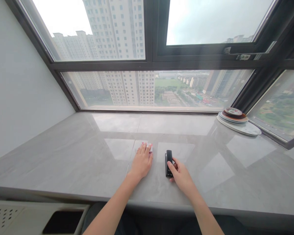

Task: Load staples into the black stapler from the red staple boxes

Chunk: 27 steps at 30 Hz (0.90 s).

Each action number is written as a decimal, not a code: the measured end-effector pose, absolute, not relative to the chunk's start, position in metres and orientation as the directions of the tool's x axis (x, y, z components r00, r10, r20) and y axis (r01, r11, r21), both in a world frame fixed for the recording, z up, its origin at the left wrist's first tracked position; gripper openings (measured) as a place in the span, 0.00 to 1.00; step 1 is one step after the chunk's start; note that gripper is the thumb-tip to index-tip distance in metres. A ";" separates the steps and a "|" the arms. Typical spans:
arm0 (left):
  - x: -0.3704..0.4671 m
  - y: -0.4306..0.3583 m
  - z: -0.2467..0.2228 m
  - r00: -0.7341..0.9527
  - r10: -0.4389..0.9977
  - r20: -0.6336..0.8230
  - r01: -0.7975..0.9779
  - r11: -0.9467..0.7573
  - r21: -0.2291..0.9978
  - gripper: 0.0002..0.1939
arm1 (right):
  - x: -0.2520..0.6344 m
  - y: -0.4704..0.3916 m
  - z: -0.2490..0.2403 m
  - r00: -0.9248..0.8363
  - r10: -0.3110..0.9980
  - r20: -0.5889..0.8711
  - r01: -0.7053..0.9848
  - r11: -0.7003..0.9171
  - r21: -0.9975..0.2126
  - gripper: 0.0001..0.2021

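Head view, left hand (pixel 142 162) with fingers laid over a small white-and-red box (pixel 150 148) on a grey stone sill (pixel 83 156), right hand (pixel 180 173) with thumb on top and fingers curled round the side of an upside-unclear black stapler (pixel 169 163), stacked plates (pixel 234 116) near the window's right corner.

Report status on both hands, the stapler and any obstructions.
Left hand: fingers over small white-and-red box. Right hand: on black stapler, lying lengthwise away from wearer. Stacked plates at far right window corner, well apart from both hands.
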State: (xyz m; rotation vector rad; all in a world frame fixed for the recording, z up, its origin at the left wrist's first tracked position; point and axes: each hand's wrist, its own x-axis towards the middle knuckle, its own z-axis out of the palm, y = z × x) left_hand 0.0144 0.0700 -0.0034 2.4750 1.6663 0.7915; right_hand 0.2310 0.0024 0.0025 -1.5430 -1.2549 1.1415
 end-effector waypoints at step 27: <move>-0.176 0.045 -0.010 0.231 0.880 0.414 0.893 -0.361 0.268 0.23 | 0.035 0.056 -0.001 -0.436 0.885 0.164 0.227 0.284 -0.931 0.19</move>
